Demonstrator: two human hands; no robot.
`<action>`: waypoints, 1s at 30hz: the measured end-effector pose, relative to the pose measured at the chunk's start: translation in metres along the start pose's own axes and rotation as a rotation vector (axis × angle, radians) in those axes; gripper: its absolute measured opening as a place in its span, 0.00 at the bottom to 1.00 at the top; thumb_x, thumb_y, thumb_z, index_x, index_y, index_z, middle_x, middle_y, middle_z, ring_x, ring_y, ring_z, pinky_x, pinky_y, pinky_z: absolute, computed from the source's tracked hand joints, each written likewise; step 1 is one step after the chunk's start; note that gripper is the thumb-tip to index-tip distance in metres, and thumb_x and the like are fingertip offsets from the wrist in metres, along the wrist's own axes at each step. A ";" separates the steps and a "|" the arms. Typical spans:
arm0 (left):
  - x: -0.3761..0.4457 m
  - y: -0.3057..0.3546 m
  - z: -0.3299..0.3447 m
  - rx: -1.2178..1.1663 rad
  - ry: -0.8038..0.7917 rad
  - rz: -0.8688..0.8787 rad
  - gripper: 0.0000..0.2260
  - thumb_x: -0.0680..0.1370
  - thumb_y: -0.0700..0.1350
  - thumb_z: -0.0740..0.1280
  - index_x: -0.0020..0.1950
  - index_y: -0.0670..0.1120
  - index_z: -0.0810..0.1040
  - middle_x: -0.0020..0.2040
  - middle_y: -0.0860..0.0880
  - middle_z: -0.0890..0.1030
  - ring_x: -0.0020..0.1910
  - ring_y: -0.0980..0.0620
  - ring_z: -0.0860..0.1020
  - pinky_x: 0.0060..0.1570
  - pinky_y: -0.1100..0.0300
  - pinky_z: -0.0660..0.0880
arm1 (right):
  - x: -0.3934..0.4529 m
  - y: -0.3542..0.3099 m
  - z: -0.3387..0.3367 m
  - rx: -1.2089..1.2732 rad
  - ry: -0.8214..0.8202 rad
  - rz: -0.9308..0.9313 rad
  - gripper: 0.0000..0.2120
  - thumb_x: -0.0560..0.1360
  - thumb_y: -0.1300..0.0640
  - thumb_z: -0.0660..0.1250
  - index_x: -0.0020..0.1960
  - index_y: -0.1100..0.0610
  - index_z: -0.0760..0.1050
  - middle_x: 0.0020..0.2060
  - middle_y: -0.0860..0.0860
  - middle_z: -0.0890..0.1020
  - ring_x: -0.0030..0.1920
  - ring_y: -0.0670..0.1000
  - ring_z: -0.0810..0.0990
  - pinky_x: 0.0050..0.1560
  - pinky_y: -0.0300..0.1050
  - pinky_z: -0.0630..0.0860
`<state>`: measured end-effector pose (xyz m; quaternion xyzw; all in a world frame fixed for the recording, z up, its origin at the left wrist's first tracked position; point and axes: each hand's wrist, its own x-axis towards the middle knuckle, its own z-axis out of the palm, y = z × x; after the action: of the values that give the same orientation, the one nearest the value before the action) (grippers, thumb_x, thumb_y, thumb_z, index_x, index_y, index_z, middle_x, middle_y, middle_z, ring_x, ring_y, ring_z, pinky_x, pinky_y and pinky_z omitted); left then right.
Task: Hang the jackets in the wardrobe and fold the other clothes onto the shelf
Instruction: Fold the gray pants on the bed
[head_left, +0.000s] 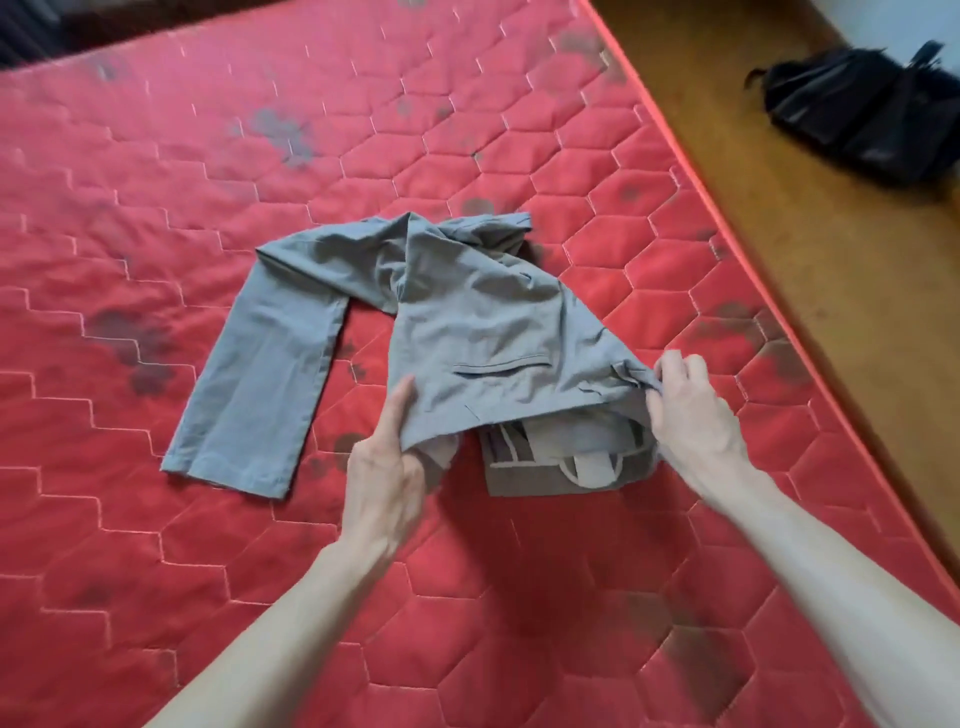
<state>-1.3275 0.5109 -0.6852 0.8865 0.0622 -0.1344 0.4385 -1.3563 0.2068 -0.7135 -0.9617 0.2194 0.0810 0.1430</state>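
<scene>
We see grey trousers (467, 312) at the frame's centre, lying on a red mattress (156, 208); one leg trails toward the lower left; our left hand (387, 467) grips the near waist edge, thumb on top; our right hand (685, 405) pinches the right edge; a black bag (857, 114) sits upper right on the floor (805, 234).

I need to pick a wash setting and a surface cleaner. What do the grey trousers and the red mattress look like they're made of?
Grey trousers: thin woven cloth, matte, likely cotton or a blend; it creases softly where the hands pull it. Red mattress: quilted fabric with a slight sheen, stitched in hexagons, with dark blotches; the fibre can't be told.
</scene>
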 end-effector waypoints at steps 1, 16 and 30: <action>-0.009 0.015 -0.016 -0.071 0.013 0.003 0.35 0.68 0.45 0.55 0.76 0.56 0.73 0.49 0.51 0.85 0.41 0.58 0.83 0.46 0.61 0.78 | -0.007 -0.001 -0.015 0.020 0.008 -0.023 0.08 0.82 0.57 0.64 0.58 0.59 0.68 0.52 0.60 0.72 0.43 0.71 0.81 0.38 0.61 0.73; -0.154 0.228 -0.313 -0.908 0.166 -0.179 0.10 0.82 0.34 0.63 0.60 0.35 0.80 0.50 0.35 0.86 0.51 0.38 0.86 0.51 0.48 0.84 | -0.185 -0.146 -0.377 0.710 -0.051 -0.344 0.11 0.82 0.63 0.67 0.60 0.50 0.77 0.54 0.38 0.84 0.58 0.42 0.83 0.58 0.32 0.76; -0.224 0.314 -0.536 0.121 0.439 0.513 0.22 0.75 0.64 0.73 0.34 0.46 0.82 0.26 0.46 0.78 0.31 0.41 0.79 0.32 0.49 0.74 | -0.316 -0.220 -0.570 0.143 -0.370 -0.600 0.62 0.60 0.37 0.86 0.80 0.36 0.47 0.72 0.37 0.65 0.71 0.40 0.70 0.69 0.39 0.73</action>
<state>-1.3714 0.7475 -0.0704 0.9054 -0.0777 0.1709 0.3807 -1.4869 0.3452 -0.0529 -0.9399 -0.0970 0.1928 0.2647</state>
